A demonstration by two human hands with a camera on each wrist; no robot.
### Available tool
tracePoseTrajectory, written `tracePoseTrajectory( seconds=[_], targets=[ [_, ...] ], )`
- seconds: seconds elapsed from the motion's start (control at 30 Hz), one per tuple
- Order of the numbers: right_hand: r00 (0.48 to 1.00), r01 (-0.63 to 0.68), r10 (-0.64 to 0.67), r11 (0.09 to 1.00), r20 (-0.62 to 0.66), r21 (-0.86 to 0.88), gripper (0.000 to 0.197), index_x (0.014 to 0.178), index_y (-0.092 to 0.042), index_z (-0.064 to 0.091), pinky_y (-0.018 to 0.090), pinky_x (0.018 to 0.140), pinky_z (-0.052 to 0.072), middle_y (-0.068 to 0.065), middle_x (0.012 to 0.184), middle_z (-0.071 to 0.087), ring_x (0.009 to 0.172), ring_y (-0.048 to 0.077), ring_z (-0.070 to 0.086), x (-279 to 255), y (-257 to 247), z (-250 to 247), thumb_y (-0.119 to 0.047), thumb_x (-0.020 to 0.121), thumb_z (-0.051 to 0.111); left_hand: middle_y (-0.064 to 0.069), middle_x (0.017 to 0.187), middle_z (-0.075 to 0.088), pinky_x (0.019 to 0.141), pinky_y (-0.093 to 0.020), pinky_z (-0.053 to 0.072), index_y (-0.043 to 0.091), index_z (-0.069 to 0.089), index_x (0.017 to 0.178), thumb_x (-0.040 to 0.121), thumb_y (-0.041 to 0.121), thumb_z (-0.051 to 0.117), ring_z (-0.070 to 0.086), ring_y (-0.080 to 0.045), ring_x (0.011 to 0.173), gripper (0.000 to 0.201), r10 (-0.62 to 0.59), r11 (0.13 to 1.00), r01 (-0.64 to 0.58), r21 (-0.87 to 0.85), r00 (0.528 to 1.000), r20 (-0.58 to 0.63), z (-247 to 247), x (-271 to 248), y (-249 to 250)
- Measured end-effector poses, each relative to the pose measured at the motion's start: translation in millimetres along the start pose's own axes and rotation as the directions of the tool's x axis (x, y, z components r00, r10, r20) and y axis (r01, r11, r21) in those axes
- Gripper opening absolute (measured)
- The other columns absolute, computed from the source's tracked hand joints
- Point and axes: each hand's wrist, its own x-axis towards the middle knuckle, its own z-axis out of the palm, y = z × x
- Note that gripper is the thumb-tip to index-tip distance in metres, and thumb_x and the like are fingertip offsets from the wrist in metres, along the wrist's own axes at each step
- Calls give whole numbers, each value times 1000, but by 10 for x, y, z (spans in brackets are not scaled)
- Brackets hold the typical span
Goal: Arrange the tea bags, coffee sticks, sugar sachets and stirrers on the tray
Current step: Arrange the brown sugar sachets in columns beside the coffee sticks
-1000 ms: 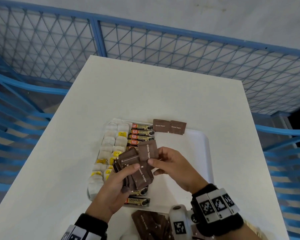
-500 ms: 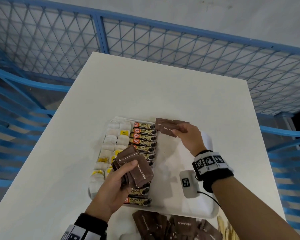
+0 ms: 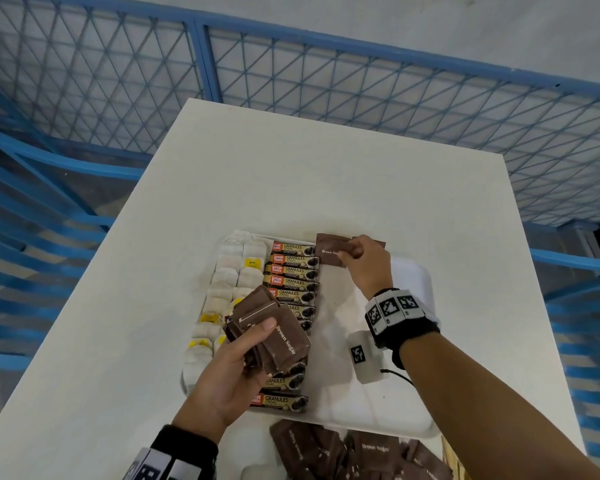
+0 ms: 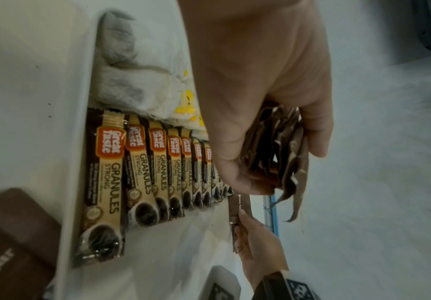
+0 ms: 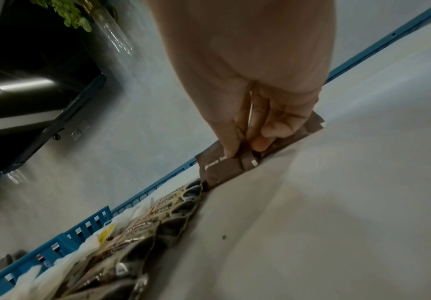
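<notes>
Blue mesh fencing (image 3: 326, 81) rings a white table (image 3: 326, 188) that fills most of the head view. On the table's near half sits a white tray (image 3: 413, 278), its right part bare. Along the tray's left edge lie two columns of tea bags (image 3: 229, 271), some with yellow tags. Just right of them runs a column of coffee sticks (image 3: 291, 271), laid side by side and touching, labels reading "Granules Strong"; the left wrist view shows them (image 4: 137, 172) packed edge to edge against the tea bags (image 4: 132, 85).

Nearer than the tray, at the table's front edge, a loose heap of brown sachets (image 3: 361, 452) lies overlapping, with pale stirrers (image 3: 452, 455) beside it at the right.

The left hand (image 3: 229, 379) hovers over the near end of the coffee column, fingers and thumb curled round a fanned stack (image 3: 274, 334) of sugar sachets. The right hand (image 3: 368, 261) reaches to the tray's far edge, thumb and fingertips (image 5: 260, 145) pinching one sachet (image 3: 329, 251) that rests at the top of the tray, just right of the farthest coffee stick. Another sachet (image 3: 380, 243) shows partly behind the hand.
</notes>
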Motion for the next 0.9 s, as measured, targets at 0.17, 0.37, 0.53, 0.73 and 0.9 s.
tracePoseTrajectory(
  seconds=[0.17, 0.37, 0.53, 0.73, 0.9],
  targets=[
    [997, 40, -40, 999, -60, -1, 20, 97, -2, 59, 18, 64, 42, 1, 75, 54, 77, 18, 53, 22, 11, 64, -8, 80, 68, -6, 90, 75, 62, -31, 59, 22, 79, 78, 19, 28, 96, 72, -16, 81, 62, 3, 1000, -3, -4, 1000, -13, 11, -7, -4],
    [995, 46, -48, 999, -89, -19, 33, 105, -5, 47, 16, 69, 34, 14, 91, 56, 87, 20, 47, 1, 31, 79, -8, 80, 68, -1, 83, 75, 76, -35, 54, 29, 78, 68, 69, 13, 63, 72, -13, 76, 22, 23, 1000, -24, -11, 1000, -19, 60, -25, 1],
    [993, 119, -117, 992, -29, 51, 21, 101, -9, 52, 10, 65, 41, 2, 85, 57, 76, 10, 53, -317, -220, 7, -17, 86, 64, -7, 92, 74, 67, -35, 60, 22, 78, 79, 22, 25, 95, 72, -19, 82, 60, -11, 998, 11, -59, 1000, -2, -14, 28, -29],
    [915, 58, -105, 990, 390, 130, 41, 85, -13, 57, 16, 60, 43, 4, 77, 60, 65, 9, 53, -994, -456, -79, -52, 89, 45, -10, 85, 74, 62, -35, 60, 14, 78, 76, 60, 12, 71, 72, -19, 74, 18, 9, 996, -11, -88, 1000, -24, 36, 40, -22],
    [793, -120, -76, 953, 604, 278, 39, 87, -17, 55, 11, 51, 38, -7, 74, 58, 58, 1, 51, -1276, -494, -173, -54, 76, 60, -12, 79, 72, 58, -29, 59, 7, 73, 84, 72, 11, 57, 71, -18, 68, 20, 53, 998, -53, -19, 998, -28, 41, 33, -5]
  ],
)
